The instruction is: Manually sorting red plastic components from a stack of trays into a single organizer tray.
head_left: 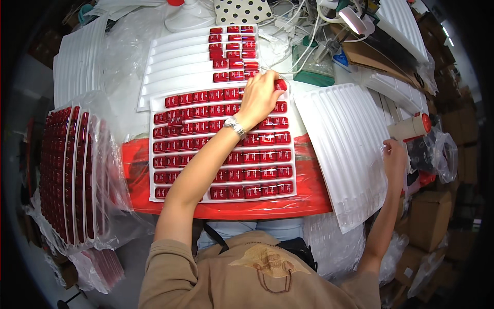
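Note:
A white ribbed tray [152, 193] in front of me carries rows of small glossy red containers [225, 192]. At its far right corner my left hand [261, 98], with a metal watch at the wrist, is closed, thumb and fingers around a small red container [280, 84]. Off to the right, beyond another white ribbed tray [342, 149], my right hand [394, 150] has its fingers curled together just below a cream cylinder with a red end [409, 129]. What those fingers hold, if anything, is too small to make out.
Behind the near tray lies a partly filled tray [172, 67] of red containers. Plastic-wrapped filled trays [77, 175] stand at the left. A desk lamp [352, 20], cables and a green box [314, 72] crowd the back right. Cardboard boxes [429, 216] are stacked at the right.

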`<state>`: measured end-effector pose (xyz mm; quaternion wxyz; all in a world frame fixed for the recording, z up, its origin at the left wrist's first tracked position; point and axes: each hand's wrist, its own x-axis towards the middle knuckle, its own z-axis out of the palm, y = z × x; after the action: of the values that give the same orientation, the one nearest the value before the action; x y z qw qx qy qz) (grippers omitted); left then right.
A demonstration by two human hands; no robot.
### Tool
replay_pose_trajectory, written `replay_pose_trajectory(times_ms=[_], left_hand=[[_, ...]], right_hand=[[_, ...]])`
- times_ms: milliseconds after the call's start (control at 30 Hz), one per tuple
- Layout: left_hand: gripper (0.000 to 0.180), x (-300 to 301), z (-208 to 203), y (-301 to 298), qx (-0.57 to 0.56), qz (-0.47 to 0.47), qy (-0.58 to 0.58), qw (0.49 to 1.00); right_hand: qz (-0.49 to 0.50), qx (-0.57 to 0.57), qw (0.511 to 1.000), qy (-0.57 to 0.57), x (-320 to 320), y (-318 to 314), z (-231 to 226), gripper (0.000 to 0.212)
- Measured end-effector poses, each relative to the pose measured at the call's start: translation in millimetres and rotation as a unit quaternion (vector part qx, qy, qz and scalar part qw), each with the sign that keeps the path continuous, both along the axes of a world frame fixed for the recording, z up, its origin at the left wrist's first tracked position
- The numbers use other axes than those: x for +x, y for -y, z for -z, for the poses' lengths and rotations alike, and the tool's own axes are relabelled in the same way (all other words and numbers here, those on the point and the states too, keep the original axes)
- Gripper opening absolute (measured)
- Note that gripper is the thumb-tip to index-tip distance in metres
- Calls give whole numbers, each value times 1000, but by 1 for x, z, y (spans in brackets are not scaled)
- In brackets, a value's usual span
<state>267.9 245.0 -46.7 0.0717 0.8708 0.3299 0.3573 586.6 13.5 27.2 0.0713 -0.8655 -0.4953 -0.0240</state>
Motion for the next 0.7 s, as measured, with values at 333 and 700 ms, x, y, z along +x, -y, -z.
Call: replay_pose_trajectory(times_ms=[333, 700], left_hand=[[15, -143, -15, -31, -111, -173, 131, 970], [32, -283, 11, 68, -487, -200, 322, 787]], right_hand=[[-90, 127, 963, -221, -128, 18, -13, 20], [-125, 113, 907, -385, -212, -6, 88, 27]])
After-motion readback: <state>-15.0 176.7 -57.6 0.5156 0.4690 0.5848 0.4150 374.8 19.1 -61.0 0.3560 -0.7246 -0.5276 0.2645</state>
